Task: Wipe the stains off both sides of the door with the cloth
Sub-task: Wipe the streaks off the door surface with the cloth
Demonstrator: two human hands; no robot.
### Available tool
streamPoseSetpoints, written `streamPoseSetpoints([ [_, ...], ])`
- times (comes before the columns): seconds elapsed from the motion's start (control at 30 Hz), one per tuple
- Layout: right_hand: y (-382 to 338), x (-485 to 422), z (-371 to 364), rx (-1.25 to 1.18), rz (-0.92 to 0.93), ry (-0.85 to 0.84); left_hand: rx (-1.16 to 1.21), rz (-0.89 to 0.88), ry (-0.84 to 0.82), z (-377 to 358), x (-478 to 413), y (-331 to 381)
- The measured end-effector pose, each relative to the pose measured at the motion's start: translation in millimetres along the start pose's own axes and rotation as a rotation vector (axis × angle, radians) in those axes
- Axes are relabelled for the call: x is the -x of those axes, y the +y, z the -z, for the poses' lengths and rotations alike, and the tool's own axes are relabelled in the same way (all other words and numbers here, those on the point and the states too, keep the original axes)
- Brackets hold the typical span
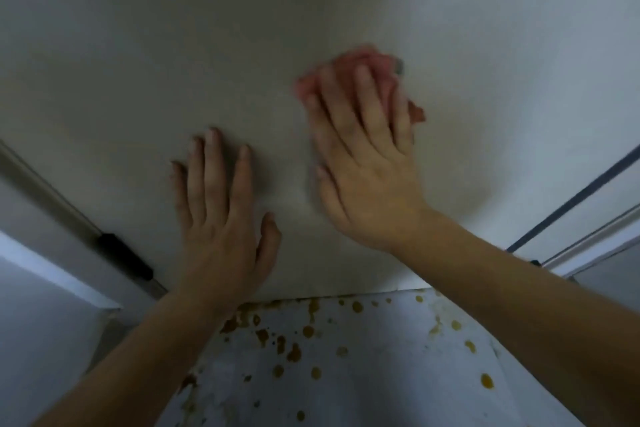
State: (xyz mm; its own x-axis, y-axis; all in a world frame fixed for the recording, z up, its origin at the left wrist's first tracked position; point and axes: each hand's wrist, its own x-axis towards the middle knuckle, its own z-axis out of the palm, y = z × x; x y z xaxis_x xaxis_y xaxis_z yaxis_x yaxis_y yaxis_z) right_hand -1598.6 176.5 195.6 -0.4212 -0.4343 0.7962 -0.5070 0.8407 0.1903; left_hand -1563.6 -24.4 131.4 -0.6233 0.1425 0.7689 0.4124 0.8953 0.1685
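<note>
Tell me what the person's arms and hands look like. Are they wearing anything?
Both are bare. The left hand and right hand have no gloves, and the left forearm and right forearm show no sleeves, watch or bracelet. No ring shows on the left hand; the right is too blurred to tell.

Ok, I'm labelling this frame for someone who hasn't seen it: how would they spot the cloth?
Start from the big pale door filling the upper frame. The cloth is pressed to it under the right hand, higher than the bare left hand. It is the only pink thing there, bunched and blurred.
</note>
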Motion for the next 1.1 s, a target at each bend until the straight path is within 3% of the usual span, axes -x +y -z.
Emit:
streamPoseSetpoints([
  [0.07,-15,-21,-6,0.061,0.185,-0.007,-0.008,0.035,0.019,5,-4,-9],
  [0.2,-8,10,-7,0.220,0.430,-0.218,-0.012,0.081,-0.018,14,11,-21],
  [0.27,-13,-1,1,0.188,0.380,-0.187,0.003,0.079,-0.019,15,16,-23],
  [0.4,-44,-51,-15,0.111,0.231,0.073,0.027,0.081,-0.017,12,14,-23],
  [0.5,-39,-6,-33,0.151,0.256,0.000,0.019,0.090,-0.022,13,21,-24],
  [0.6,-8,80,-43,0.207,0.115,-0.085,-0.006,0.041,-0.036,10,22,-19],
  [0.67,7,124,-49,0.189,-0.060,-0.106,-0.001,-0.066,-0.076,2,22,-7],
  [0.77,-5,156,-64,0.043,-0.471,-0.034,0.037,-0.248,-0.150,-13,26,13],
  [1.0,-87,215,-134,-0.666,-1.742,0.193,-0.015,-0.481,-0.187,-45,22,31],
  [1.1,-85,233,-154,-0.891,-2.053,0.265,-0.126,-0.568,-0.228,-58,19,27],
])
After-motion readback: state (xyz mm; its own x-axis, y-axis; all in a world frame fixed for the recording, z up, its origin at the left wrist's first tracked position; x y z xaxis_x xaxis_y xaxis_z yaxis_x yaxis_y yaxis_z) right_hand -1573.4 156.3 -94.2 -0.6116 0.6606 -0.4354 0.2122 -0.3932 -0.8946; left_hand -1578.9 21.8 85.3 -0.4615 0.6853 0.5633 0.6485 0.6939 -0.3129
